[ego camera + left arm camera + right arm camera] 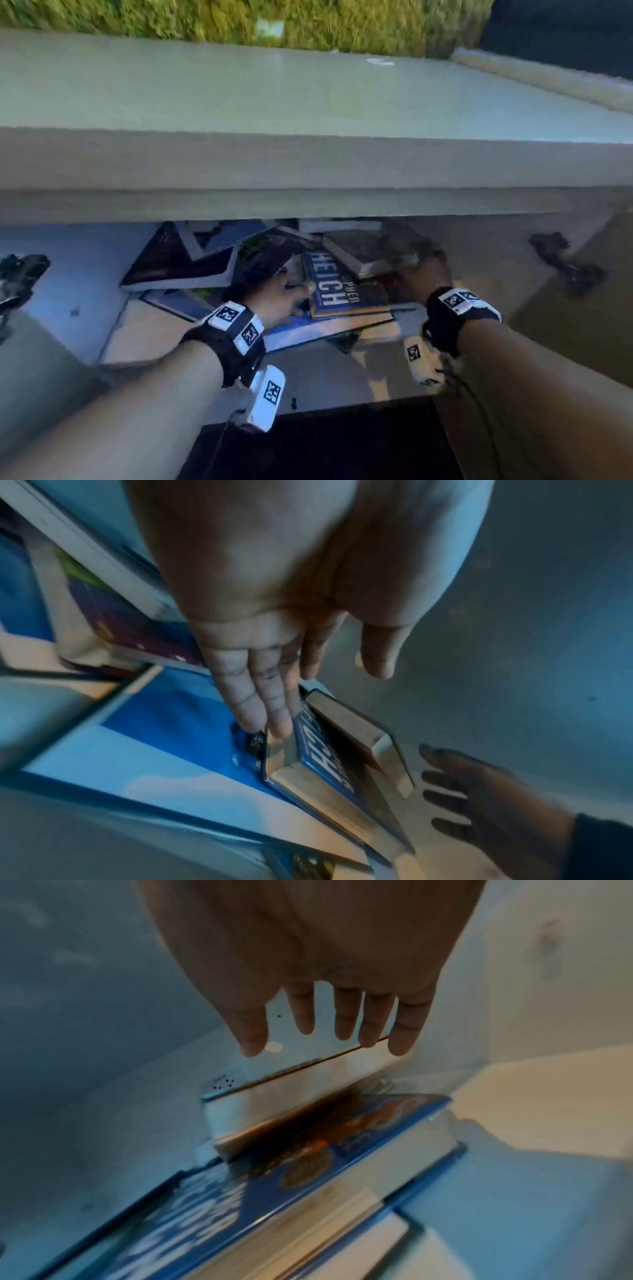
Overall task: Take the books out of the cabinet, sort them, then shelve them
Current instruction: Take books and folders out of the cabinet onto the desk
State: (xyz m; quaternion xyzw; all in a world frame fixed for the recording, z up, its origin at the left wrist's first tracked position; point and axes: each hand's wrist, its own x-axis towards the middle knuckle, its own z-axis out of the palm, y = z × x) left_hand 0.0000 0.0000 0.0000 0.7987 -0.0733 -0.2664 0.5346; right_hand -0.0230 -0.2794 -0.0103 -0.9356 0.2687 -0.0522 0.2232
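Observation:
Several books lie in a loose heap inside the open cabinet (pixel 308 202). On top is a dark blue book (pixel 337 286) with large white letters, also in the left wrist view (pixel 329 761) and the right wrist view (pixel 308 1172). My left hand (pixel 284 294) reaches in with straight fingers; its fingertips (pixel 274 723) touch the blue book's corner. My right hand (pixel 421 274) hovers open, fingers spread, over a thick pale-edged book (pixel 291 1093) that rests on the blue one. Neither hand holds anything.
The cabinet's pale top slab (pixel 308 102) overhangs the opening and hides the back of the heap. Open doors with dark hinges (pixel 565 260) stand at both sides. A large dark book (pixel 178 260) lies at the left, on the pale shelf floor (pixel 144 332).

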